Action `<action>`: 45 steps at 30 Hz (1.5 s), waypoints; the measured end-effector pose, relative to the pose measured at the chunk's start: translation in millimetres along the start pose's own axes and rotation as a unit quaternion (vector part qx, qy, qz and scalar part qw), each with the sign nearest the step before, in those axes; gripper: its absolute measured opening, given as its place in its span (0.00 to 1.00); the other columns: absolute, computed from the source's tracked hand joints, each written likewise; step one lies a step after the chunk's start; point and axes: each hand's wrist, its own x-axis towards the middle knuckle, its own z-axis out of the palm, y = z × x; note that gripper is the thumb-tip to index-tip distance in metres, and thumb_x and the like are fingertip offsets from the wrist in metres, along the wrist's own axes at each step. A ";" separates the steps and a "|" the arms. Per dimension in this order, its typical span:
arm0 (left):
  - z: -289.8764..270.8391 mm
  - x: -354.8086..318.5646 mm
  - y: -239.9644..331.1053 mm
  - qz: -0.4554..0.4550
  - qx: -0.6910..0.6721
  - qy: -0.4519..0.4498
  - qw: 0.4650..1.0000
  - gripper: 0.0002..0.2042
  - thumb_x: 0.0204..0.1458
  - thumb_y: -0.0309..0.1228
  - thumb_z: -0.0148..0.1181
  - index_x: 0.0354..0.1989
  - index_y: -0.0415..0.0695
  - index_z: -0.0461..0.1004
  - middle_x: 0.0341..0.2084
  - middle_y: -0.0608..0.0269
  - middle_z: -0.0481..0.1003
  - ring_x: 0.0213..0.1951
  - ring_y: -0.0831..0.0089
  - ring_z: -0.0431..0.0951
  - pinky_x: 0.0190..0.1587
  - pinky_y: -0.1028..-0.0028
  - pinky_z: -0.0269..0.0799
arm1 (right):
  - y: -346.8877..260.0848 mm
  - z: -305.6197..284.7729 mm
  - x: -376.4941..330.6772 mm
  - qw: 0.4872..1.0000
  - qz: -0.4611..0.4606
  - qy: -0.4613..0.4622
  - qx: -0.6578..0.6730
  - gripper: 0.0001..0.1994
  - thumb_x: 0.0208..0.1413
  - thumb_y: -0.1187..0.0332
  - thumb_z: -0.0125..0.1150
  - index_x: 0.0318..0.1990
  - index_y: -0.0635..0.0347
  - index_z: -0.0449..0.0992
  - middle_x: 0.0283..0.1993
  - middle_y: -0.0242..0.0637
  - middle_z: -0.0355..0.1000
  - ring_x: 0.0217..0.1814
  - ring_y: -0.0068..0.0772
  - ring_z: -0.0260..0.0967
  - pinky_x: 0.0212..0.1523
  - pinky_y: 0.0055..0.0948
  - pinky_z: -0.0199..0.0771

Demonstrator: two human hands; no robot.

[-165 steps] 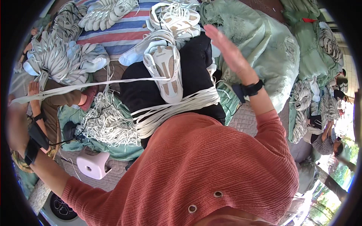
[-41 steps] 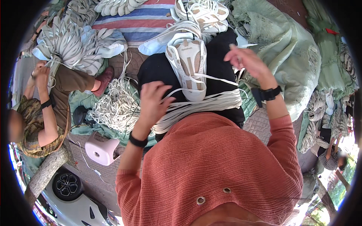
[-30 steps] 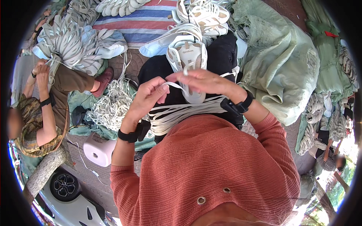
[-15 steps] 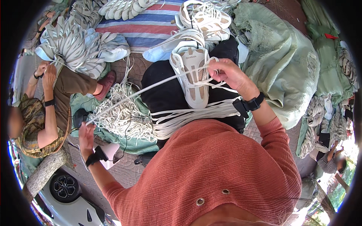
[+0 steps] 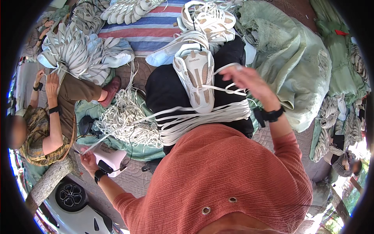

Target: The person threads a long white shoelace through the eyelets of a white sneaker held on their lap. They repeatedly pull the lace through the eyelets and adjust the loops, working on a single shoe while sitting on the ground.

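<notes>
A white and tan shoe upper lies on my black-covered lap, its toe pointing toward me. Low on the left, my left hand is closed on the end of a white shoelace, which runs back across my lap to near the toe. My right hand is raised just right of the upper, its fingers smeared by motion. A loop of lace from the upper curves up beside those fingers; whether they grip it I cannot make out. A bundle of white laces lies across my lap, below the toe.
A tangled lace pile rests on green cloth at my left, near a pink plastic stool. More uppers lie ahead on a striped sheet. A pale green sack stands right. Another person sits at left.
The lace stretched taut between my hands now sags down over my lap. My left hand has moved lower, toward me; my right hand has shifted slightly right and away from the upper.
</notes>
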 end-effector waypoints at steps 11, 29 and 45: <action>154.0 -67.1 -110.3 0.124 0.468 -0.084 0.871 0.04 0.55 0.26 0.49 0.35 0.42 0.70 0.33 0.65 0.68 0.25 0.80 0.63 0.27 0.81 0.60 | 55.5 -154.1 -52.6 0.757 0.083 0.325 -0.561 0.16 0.63 0.60 0.51 0.56 0.49 0.73 0.47 0.35 0.78 0.47 0.38 0.76 0.44 0.35 0.75; 314.1 -225.6 -354.7 0.432 0.650 -0.494 0.382 0.03 0.52 0.27 0.56 0.28 0.44 0.71 0.23 0.58 0.75 0.30 0.57 0.76 0.33 0.61 0.71 | 2.5 71.1 82.3 0.914 -0.053 -0.171 -0.364 0.11 0.52 0.70 0.51 0.35 0.61 0.81 0.19 0.38 0.73 0.16 0.29 0.71 0.23 0.29 0.71; 313.8 -233.2 -363.4 0.407 0.642 -0.468 0.451 0.06 0.53 0.26 0.55 0.25 0.43 0.69 0.20 0.57 0.74 0.26 0.58 0.76 0.31 0.62 0.64 | 16.3 70.0 85.0 0.956 -0.027 -0.143 -0.256 0.11 0.53 0.69 0.54 0.37 0.58 0.83 0.15 0.36 0.71 0.14 0.24 0.69 0.19 0.26 0.68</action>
